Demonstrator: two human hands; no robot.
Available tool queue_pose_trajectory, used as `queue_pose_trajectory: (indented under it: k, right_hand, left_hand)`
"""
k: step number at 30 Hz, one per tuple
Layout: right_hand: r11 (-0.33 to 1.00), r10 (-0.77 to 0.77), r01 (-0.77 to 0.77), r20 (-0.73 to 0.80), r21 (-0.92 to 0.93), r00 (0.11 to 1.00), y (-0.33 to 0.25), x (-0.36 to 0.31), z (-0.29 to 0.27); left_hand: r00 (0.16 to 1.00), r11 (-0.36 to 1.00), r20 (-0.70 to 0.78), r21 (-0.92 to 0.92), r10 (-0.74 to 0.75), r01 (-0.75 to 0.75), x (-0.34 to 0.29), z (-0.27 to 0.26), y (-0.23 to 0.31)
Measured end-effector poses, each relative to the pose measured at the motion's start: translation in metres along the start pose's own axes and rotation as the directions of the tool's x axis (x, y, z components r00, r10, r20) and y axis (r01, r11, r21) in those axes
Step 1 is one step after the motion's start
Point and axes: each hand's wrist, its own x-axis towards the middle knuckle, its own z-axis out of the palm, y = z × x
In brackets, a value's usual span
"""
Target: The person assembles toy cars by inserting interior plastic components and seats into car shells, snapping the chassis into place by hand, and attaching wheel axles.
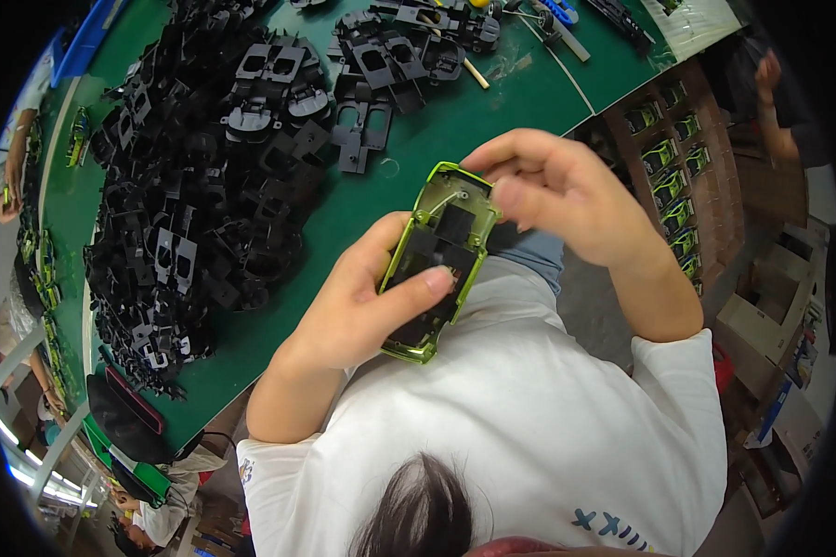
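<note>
My left hand (348,302) is wrapped round a bright green toy car body (478,265), turned so that its hollow inside faces up. A black interior piece (454,226) sits within the shell, and my left thumb presses on the dark part. At the shell's far end, my right hand (553,190) has its fingers curled round the corner, thumb and forefinger at the rim. The right fingers are slightly blurred, and whether they pinch some small part cannot be made out.
A big heap of black plastic car chassis parts (251,176) covers much of the green table (362,209). A wooden rack (706,176) to the right holds several green car bodies (664,158). Cardboard boxes (762,306) stand beyond. Other people work along the left side.
</note>
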Motion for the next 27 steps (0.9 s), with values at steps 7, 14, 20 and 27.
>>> queue_pose_trajectory:
  k: [7, 14, 20, 27]
  right_hand:
    - [0.994, -0.088, 0.095, -0.130, 0.052, 0.988, 0.010, -0.003, -0.030]
    - [0.988, -0.150, 0.151, -0.149, 0.000, 0.978, 0.014, 0.000, -0.031]
    - [0.988, -0.151, 0.154, -0.149, 0.006, 0.977, 0.017, 0.001, -0.030]
    - [0.964, -0.265, 0.265, -0.194, -0.028, 0.944, 0.013, -0.002, -0.023]
  left_hand:
    - [0.999, 0.935, -0.029, -0.350, 0.044, -0.051, 0.009, -0.005, -0.006]
    - [0.995, 0.890, -0.050, -0.445, 0.088, -0.102, 0.016, -0.007, 0.000]
    - [0.983, 0.890, -0.073, -0.418, 0.166, -0.181, 0.020, -0.007, 0.005]
    - [0.981, 0.900, -0.081, -0.390, 0.177, -0.195, 0.020, -0.009, 0.003]
